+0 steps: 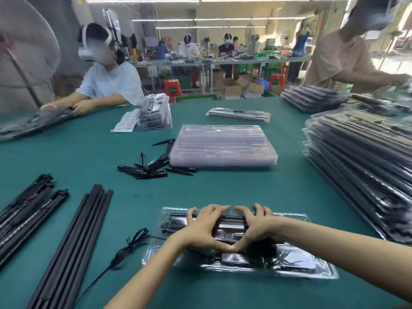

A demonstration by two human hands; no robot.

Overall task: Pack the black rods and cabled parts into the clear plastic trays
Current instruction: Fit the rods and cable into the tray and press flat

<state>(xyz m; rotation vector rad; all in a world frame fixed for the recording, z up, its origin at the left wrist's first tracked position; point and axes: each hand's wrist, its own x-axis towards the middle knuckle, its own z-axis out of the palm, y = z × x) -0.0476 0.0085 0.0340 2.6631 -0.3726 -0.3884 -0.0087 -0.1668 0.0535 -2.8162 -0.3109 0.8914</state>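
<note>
A standing fan (pixel 24 47) at far left, red stools (pixel 172 85) and cardboard boxes (pixel 231 88) beyond the green table (pixel 89 152)

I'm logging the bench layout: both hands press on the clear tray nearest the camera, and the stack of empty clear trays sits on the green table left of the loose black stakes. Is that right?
Not quite. The head view shows the stack of empty clear trays to the right of the loose black stakes, not left. The rest holds: the left hand and right hand press on the near clear tray on the green table.

We find no legible text: the print on the white label sheets (pixel 124 122) on the table is too blurred to read.
</note>
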